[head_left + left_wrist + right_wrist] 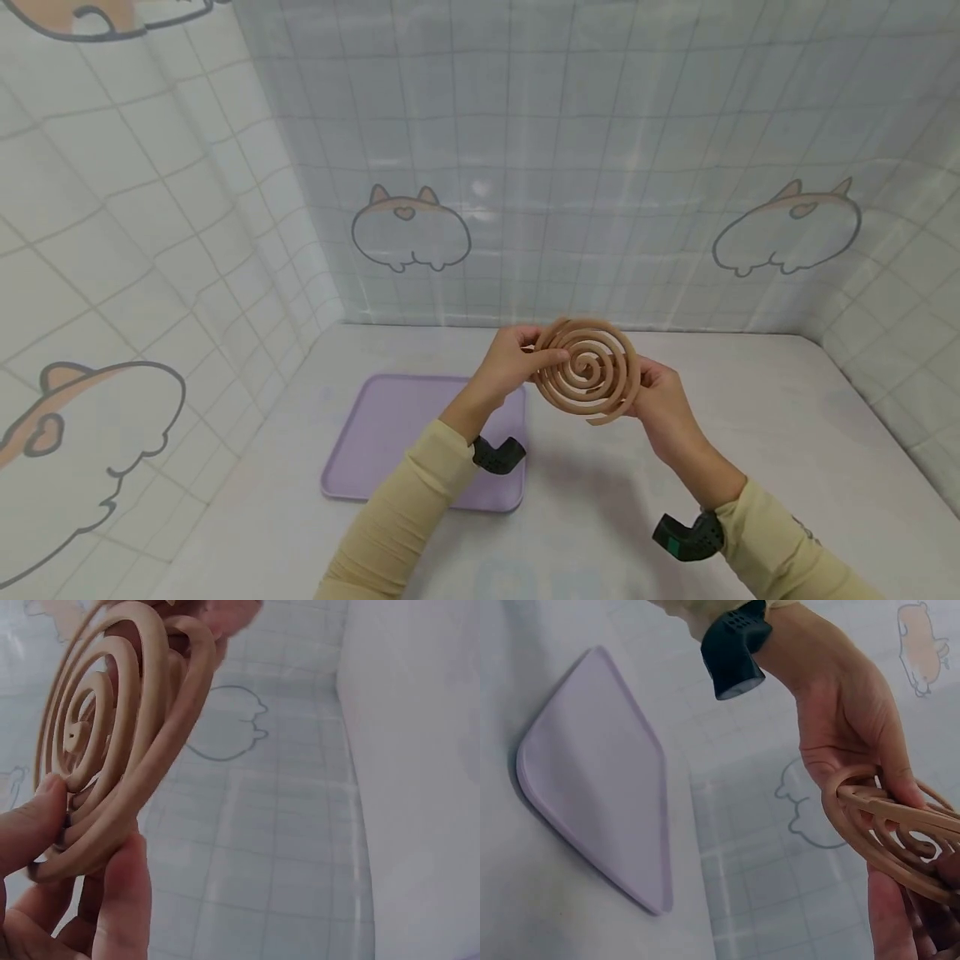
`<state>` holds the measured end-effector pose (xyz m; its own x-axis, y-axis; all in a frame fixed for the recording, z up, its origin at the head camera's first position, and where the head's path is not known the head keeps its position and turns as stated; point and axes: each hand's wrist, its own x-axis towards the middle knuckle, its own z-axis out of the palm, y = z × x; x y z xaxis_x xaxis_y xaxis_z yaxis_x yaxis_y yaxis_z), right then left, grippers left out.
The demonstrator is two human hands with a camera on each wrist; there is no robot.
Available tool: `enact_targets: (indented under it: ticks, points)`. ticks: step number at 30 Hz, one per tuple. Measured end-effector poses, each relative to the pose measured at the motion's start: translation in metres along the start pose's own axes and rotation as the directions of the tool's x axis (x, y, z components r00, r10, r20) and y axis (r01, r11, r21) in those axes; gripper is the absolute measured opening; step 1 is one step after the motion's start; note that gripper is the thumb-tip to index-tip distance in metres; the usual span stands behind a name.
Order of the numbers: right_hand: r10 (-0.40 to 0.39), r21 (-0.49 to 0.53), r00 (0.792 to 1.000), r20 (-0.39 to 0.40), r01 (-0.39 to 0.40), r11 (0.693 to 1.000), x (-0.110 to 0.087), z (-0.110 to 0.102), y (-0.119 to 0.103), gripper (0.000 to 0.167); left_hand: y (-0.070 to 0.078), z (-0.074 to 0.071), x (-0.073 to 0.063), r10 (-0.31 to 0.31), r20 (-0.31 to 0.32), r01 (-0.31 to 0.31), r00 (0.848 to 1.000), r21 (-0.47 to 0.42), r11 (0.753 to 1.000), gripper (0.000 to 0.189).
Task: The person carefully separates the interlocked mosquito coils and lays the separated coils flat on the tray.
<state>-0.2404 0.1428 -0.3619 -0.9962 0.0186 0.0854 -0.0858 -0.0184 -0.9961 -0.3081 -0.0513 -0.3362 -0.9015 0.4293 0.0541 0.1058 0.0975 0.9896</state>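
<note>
A brown mosquito coil (581,367) is held up above the table between both hands. My left hand (512,364) pinches its left edge, the thumb lying across the front of the rings. At the opposite edge my right hand (663,402) grips it, fingers partly hidden behind. Seen from the left wrist, the coil's (154,682) rings stand apart in places, with one outer strand splayed away from the rest. In the right wrist view the coil (877,859) appears nearly edge-on, with the left hand (847,712) above it and right-hand fingers (889,915) below.
A lilac tray (405,417) lies on the white table (750,400), left of the hands and partly behind the left forearm. Tiled-pattern sheeting (570,167) with cartoon animals surrounds the table at the back and sides. Each wrist wears a black device (690,537).
</note>
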Motion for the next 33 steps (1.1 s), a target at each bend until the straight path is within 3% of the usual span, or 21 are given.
enact_targets:
  ticks: [5, 14, 16, 19, 21, 23, 25, 27, 29, 30, 31, 33]
  points:
    - [0.009, -0.017, 0.999, -0.041, -0.01, 1.0, 0.001, -0.001, -0.002, 0.018, -0.007, -0.001, 0.001, 0.027, -0.025, -0.027, 0.999, 0.006, 1.0, 0.024]
    - [0.011, -0.039, 1.0, -0.008, -0.011, 0.999, 0.003, -0.005, -0.003, 0.01, -0.01, -0.003, 0.0, 0.037, -0.103, -0.039, 0.994, -0.013, 0.999, 0.02]
    - [0.009, -0.035, 1.0, -0.008, -0.009, 0.999, 0.003, -0.005, -0.003, 0.013, -0.011, -0.002, 0.0, 0.065, -0.133, -0.064, 0.989, 0.018, 0.998, 0.021]
    - [0.004, -0.021, 1.0, -0.012, -0.004, 1.0, 0.003, -0.004, -0.004, 0.02, -0.011, 0.002, -0.003, 0.142, -0.196, -0.116, 0.97, 0.141, 0.983, 0.028]
    - [0.002, -0.011, 1.0, -0.017, -0.002, 1.0, 0.002, -0.002, -0.004, 0.025, -0.012, 0.006, -0.006, 0.221, -0.241, -0.151, 0.945, 0.278, 0.949, 0.035]
    - [0.003, 0.001, 1.0, -0.024, -0.003, 1.0, 0.002, -0.001, -0.004, 0.028, -0.012, 0.01, -0.009, 0.323, -0.27, -0.189, 0.907, 0.425, 0.885, 0.038]
    - [0.002, 0.009, 0.999, -0.033, -0.002, 1.0, 0.002, 0.001, -0.004, 0.029, -0.011, 0.015, -0.012, 0.441, -0.272, -0.244, 0.855, 0.541, 0.805, 0.035]
    - [-0.006, 0.016, 0.999, -0.045, 0.007, 1.0, 0.003, 0.001, -0.004, 0.028, -0.009, 0.022, -0.016, 0.559, -0.249, -0.308, 0.791, 0.628, 0.715, 0.027]
    - [-0.027, -0.006, 0.998, -0.059, 0.027, 1.0, 0.003, 0.001, -0.004, 0.028, -0.004, 0.03, -0.02, 0.634, -0.208, -0.365, 0.745, 0.668, 0.648, 0.02]
    - [-0.046, -0.025, 0.997, -0.068, 0.045, 0.999, 0.004, 0.002, -0.005, 0.028, -0.002, 0.036, -0.022, 0.651, -0.188, -0.385, 0.736, 0.674, 0.631, 0.02]
    - [-0.072, -0.049, 0.994, -0.078, 0.068, 0.996, 0.004, 0.002, -0.004, 0.028, 0.002, 0.041, -0.024, 0.651, -0.17, -0.397, 0.74, 0.671, 0.627, 0.023]
    - [-0.149, -0.133, 0.984, -0.101, 0.135, 0.982, 0.005, 0.004, -0.004, 0.021, 0.009, 0.054, -0.027, 0.61, -0.147, -0.374, 0.779, 0.672, 0.639, 0.034]
